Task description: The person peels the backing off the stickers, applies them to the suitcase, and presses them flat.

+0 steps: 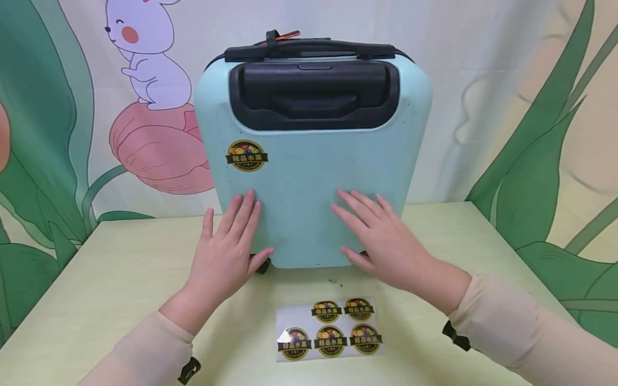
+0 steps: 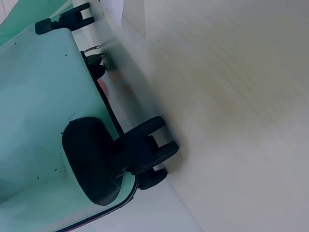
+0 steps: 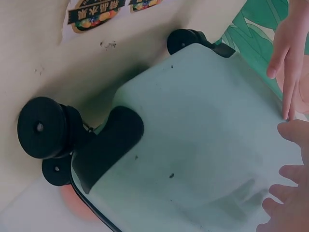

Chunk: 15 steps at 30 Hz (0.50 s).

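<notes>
A mint-green suitcase (image 1: 309,187) stands upright on the table, its black handle recess (image 1: 316,96) at the top. On its upper left face sits a round black-and-gold fruit sticker (image 1: 247,156). My left hand (image 1: 224,253) lies with straight, spread fingers against the lower left of the suitcase. Against the lower right, my right hand (image 1: 387,241) rests the same way, fingers extended. Neither hand holds anything. In front of the suitcase a sheet of stickers (image 1: 293,315) lies flat, bearing several round fruit stickers and a bare spot at its upper left.
The pale table (image 1: 138,267) reaches back to a printed curtain (image 1: 469,96) with a rabbit and leaves. Black wheels show under the suitcase, one wheel (image 2: 149,145) near in the left wrist view, another wheel (image 3: 41,127) in the right wrist view.
</notes>
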### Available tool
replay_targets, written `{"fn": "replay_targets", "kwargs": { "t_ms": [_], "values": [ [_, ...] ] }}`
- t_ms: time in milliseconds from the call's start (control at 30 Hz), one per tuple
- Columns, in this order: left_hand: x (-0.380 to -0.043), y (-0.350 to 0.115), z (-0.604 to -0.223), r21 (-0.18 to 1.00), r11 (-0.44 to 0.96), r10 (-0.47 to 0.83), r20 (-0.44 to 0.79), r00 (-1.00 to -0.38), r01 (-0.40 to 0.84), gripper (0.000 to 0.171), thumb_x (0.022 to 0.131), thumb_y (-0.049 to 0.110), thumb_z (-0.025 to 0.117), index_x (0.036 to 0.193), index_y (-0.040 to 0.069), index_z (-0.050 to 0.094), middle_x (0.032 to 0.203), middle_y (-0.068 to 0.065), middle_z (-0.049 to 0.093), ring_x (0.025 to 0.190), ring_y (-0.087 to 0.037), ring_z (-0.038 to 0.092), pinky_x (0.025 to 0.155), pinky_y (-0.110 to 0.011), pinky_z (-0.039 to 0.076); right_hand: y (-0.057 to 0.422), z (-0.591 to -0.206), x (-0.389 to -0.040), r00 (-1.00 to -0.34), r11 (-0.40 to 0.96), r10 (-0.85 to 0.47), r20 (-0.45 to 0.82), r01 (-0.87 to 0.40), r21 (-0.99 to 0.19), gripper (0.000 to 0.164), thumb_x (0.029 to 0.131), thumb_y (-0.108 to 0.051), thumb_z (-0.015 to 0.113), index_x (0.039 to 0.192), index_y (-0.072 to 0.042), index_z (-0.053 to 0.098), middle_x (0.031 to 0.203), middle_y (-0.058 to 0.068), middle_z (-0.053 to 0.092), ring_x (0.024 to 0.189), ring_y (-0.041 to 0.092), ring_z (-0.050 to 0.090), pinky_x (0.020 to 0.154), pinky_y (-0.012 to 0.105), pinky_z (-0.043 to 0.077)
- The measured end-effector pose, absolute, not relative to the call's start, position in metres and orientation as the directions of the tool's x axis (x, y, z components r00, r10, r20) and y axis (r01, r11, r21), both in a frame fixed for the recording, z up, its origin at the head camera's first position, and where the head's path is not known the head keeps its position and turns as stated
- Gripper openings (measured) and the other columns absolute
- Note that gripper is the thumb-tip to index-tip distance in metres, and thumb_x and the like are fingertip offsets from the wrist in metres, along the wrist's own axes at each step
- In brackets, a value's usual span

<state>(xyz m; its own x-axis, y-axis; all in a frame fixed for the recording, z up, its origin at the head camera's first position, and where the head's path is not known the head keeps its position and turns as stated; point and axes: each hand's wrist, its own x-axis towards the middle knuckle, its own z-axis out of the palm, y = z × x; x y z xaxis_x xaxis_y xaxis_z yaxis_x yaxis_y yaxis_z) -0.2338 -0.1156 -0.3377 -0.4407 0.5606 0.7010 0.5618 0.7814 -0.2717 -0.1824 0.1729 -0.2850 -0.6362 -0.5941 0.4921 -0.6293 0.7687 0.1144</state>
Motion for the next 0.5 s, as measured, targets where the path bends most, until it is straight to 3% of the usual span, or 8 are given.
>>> {"fn": "replay_targets", "kwargs": {
  "t_ms": [233,500],
  "values": [
    [-0.230,-0.119,-0.341,-0.269,0.778,0.562,0.701,-0.439,0.568,0.074,0.097,0.056,0.017,0.143,0.000,0.032,0.153,-0.012,0.019,0.139,-0.028,0.017,0.101,-0.063,0.021,0.171,-0.292,-0.181,-0.639,0.761,-0.602,0.478,-0.641,0.101,0.067,0.086,-0.028,0.067,0.141,-0.004,0.038,0.149,0.013,0.028,0.135,0.031,0.026,0.106,0.056,0.019],
    [-0.223,-0.121,-0.346,-0.276,0.756,0.576,0.710,-0.405,0.593,0.070,0.097,0.055,0.022,0.139,0.003,0.041,0.149,-0.017,0.027,0.134,-0.033,0.030,0.097,-0.061,0.028,0.167,-0.300,-0.177,-0.652,0.754,-0.619,0.437,-0.649,0.100,0.068,0.086,-0.029,0.066,0.141,-0.001,0.037,0.147,0.014,0.032,0.132,0.033,0.032,0.104,0.055,0.024]
  ]
}}
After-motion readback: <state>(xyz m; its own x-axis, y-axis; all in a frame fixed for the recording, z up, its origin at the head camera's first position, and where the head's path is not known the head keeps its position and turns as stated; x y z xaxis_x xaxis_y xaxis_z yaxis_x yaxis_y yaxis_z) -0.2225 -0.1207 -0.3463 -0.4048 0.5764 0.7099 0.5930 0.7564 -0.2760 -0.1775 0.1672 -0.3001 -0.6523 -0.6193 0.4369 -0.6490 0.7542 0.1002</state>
